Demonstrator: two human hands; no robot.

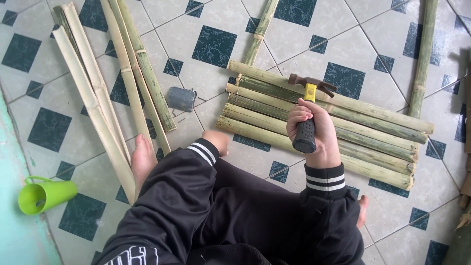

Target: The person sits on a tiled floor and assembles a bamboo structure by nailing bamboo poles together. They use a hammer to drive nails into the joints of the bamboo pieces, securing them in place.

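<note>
Black sleeves (196, 196) with white-striped cuffs fill the foreground, the person sitting on the floor with a bare foot (142, 159) on the tiles. The right hand (314, 130) has its fingers curled tight round the black grip of one hammer (308, 105), its yellow neck and brown head upright over the bamboo. The left hand (217, 142) rests at the near end of the lowest pole; its fingers are tucked out of sight, so I cannot tell how they lie.

Five split bamboo poles (343, 122) lie side by side, touching, across the floor. To the left lie five or so loose strips (98, 93), fanned out. Two more poles run upward, one (260, 29) centre and one (424, 54) right. One small grey cup (181, 98) lies between the groups; one green cup (44, 195) lies on its side far left.

The floor (294, 49) is pale tile with dark green squares, with a teal strip (14, 221) along the left edge.
</note>
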